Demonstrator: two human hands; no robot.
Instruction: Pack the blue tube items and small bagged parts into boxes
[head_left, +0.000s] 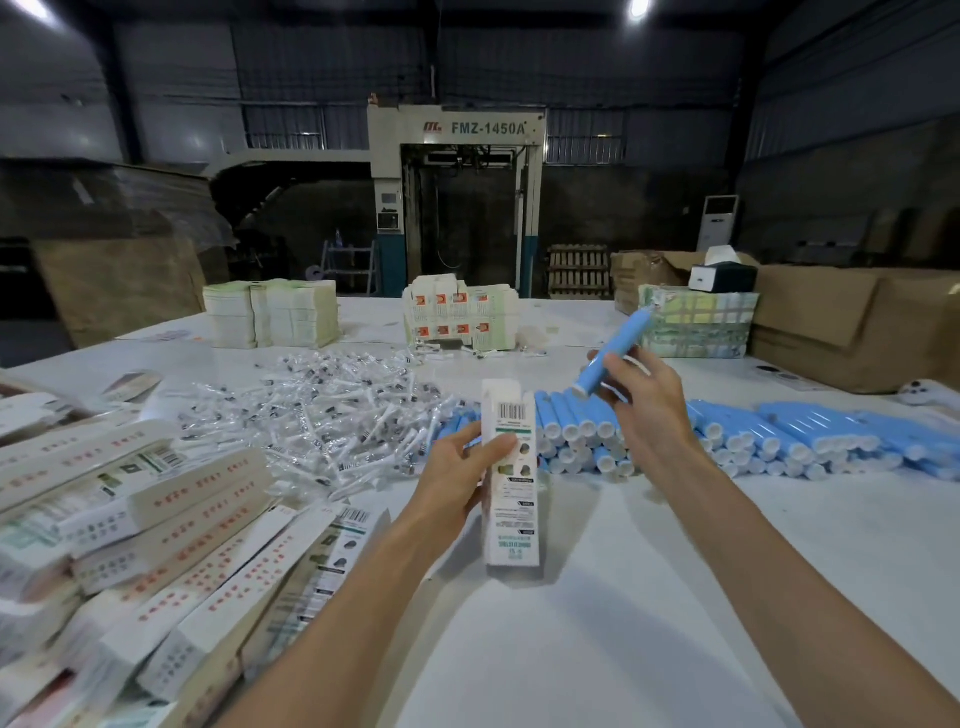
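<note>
Entry: packing station, white table (597, 665).

- Blue tube (618, 347): in my right hand (644, 402), off the table. Thumb and fingers are curled round its lower half. It is tilted, with the white cap end down toward 7 o'clock and the far end up toward 1 o'clock.
- Box (510, 499): white, upright, barcode at the upper end. My left hand (460, 467) grips its upper half, thumb across the printed face and fingers wrapped behind. I cannot tell whether the lower end touches the table.
- The tube sits at 1 o'clock from the box, near it but apart.
- Tube stock (779, 436): a long blue pile at 3 o'clock of the box, lying flat, white caps facing me.
- Bagged parts (322, 410): a loose heap of clear sachets at 10 o'clock, touching the left end of the tube stock.
- Other boxes (171, 525): a heap lying flat at 8 o'clock, by my left forearm.
- Far edge of the table: flat carton stacks (270, 314) at 11 o'clock, and a second carton stack (460, 314) at 12.
- Brown cardboard cartons (857, 322) stand at 2 o'clock.
- Machine (457, 197) marked FMZ-1450A stands behind the table at 12 o'clock.
</note>
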